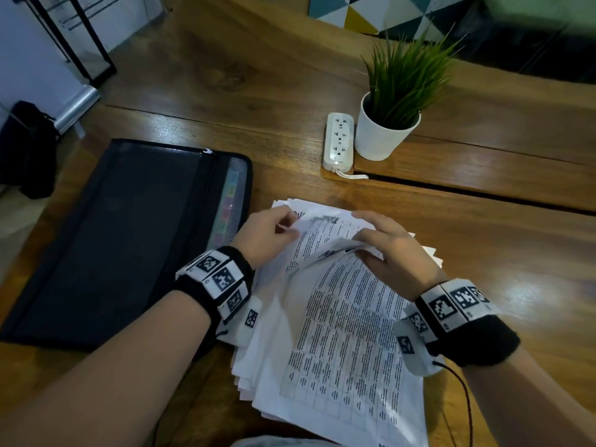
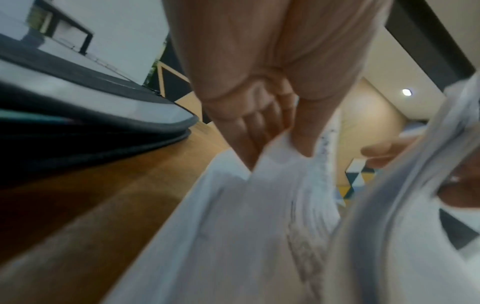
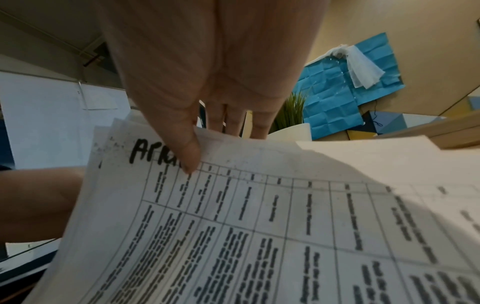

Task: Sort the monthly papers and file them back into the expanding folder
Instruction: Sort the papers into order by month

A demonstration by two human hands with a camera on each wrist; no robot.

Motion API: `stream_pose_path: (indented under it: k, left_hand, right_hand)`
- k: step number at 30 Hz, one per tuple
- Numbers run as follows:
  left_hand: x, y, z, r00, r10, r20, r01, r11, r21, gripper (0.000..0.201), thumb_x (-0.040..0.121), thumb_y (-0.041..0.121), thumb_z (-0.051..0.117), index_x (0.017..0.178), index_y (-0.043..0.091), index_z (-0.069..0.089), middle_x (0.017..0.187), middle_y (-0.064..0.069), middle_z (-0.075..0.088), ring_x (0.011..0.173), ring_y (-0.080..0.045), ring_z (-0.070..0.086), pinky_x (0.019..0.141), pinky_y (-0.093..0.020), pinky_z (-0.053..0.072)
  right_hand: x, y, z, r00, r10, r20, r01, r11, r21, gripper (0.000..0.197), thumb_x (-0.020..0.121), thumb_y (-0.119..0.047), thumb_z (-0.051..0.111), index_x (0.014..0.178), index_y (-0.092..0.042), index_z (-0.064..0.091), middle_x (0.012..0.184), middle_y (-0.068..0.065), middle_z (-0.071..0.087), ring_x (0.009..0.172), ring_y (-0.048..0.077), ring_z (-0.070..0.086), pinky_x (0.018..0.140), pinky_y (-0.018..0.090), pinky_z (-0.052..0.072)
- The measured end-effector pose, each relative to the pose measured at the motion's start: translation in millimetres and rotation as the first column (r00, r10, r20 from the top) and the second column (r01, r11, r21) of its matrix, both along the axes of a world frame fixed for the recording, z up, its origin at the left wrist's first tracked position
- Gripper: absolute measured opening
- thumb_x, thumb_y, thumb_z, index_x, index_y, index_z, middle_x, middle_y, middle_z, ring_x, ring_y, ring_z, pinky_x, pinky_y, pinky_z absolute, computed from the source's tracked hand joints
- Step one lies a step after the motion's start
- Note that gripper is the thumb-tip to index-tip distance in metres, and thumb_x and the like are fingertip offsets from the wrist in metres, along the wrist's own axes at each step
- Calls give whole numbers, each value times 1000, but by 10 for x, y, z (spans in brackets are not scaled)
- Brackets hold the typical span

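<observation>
A loose stack of printed papers (image 1: pixel 338 333) with tables lies on the wooden table (image 1: pixel 483 240) in front of me. My left hand (image 1: pixel 274 230) pinches the far left corner of some sheets (image 2: pixel 275 156) between thumb and fingers. My right hand (image 1: pixel 383 240) grips the far edge of the top sheets, thumb on a page (image 3: pixel 233 205) with a handwritten month heading that starts with "AP", and lifts them off the stack. The black expanding folder (image 1: pixel 122 240) lies flat to the left of the papers, its zip partly open with coloured tabs showing.
A white power strip (image 1: pixel 338 141) and a white pot with a green plant (image 1: pixel 387 124) stand beyond the papers. A gap (image 1: pixel 483 191) runs across the table behind them. Black metal furniture legs (image 1: pixel 84 37) stand at the far left on the floor.
</observation>
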State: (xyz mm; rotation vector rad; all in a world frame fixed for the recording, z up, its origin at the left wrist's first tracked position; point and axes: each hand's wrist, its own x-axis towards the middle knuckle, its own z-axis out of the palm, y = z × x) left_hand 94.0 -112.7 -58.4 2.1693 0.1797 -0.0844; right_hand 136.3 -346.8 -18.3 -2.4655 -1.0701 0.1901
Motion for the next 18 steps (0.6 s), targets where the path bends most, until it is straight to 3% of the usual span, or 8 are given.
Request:
stream_pose_path:
  k: [3, 5, 6, 8, 9, 11, 14, 18]
  left_hand:
    - [-122, -1, 82, 986, -162, -41, 151, 970, -188, 24, 84, 7, 69, 64, 17, 61, 55, 15, 49, 58, -1, 44, 64, -19, 38]
    - [-175, 7, 128, 975, -210, -72, 186, 950, -252, 18, 80, 6, 72, 64, 13, 66, 58, 12, 59, 60, 1, 51, 66, -18, 42]
    - [-197, 17, 153, 973, -216, -82, 186, 943, -275, 16, 79, 8, 73, 66, 16, 69, 61, 9, 63, 62, -1, 54, 67, -19, 45]
    - [-226, 44, 195, 978, -188, -91, 147, 929, -341, 13, 82, 10, 71, 73, 20, 69, 65, 11, 66, 65, 0, 59, 67, -17, 48]
    - [-222, 60, 205, 986, -143, -85, 103, 925, -365, 11, 84, 12, 67, 78, 20, 70, 69, 12, 67, 69, 1, 60, 67, -15, 48]
    - [-181, 84, 194, 999, 15, -45, -27, 955, -295, 7, 89, 15, 62, 87, 18, 69, 81, 11, 68, 76, 4, 60, 69, -14, 47]
    - [-84, 79, 79, 978, 199, -61, -198, 980, 22, 19, 88, 17, 63, 107, 13, 63, 97, 2, 63, 88, -10, 58, 81, -24, 46]
    - [-14, 23, -44, 958, 262, -116, -245, 959, 140, 27, 81, 18, 68, 106, 12, 60, 101, -2, 62, 92, -17, 58, 85, -30, 49]
  right_hand:
    - [4, 39, -68, 999, 37, -1, -37, 999, 27, 22, 75, 1, 72, 96, -3, 68, 136, 16, 49, 131, 29, 38, 107, 39, 27]
    - [-17, 84, -83, 998, 60, -37, -60, 998, 15, 22, 76, -2, 72, 98, -4, 68, 121, 13, 61, 121, 27, 52, 106, 46, 31]
    - [-35, 103, -71, 997, 50, -62, -49, 999, 17, 20, 78, -2, 70, 97, -5, 66, 108, 8, 67, 108, 23, 60, 103, 45, 35]
    - [-85, 118, -29, 992, -3, -130, 7, 1000, 30, 17, 82, -5, 66, 97, -8, 60, 90, -3, 64, 82, 15, 60, 85, 33, 42]
    - [-111, 120, -5, 985, -35, -170, 41, 999, 30, 18, 84, -7, 65, 99, -10, 55, 89, -4, 62, 77, 14, 58, 73, 29, 42]
    - [-156, 99, 6, 975, -68, -209, 78, 996, 42, 24, 85, -10, 65, 104, -12, 50, 93, -2, 64, 80, 12, 60, 68, 24, 42]
    - [-197, 52, -24, 992, -13, -127, 23, 996, 81, 15, 82, -7, 68, 96, -13, 63, 85, -1, 69, 75, 15, 64, 66, 26, 48]
    - [-208, 9, -53, 995, 41, -94, -27, 989, 143, 13, 77, 1, 70, 83, -11, 67, 83, -1, 67, 78, 17, 62, 69, 27, 49]
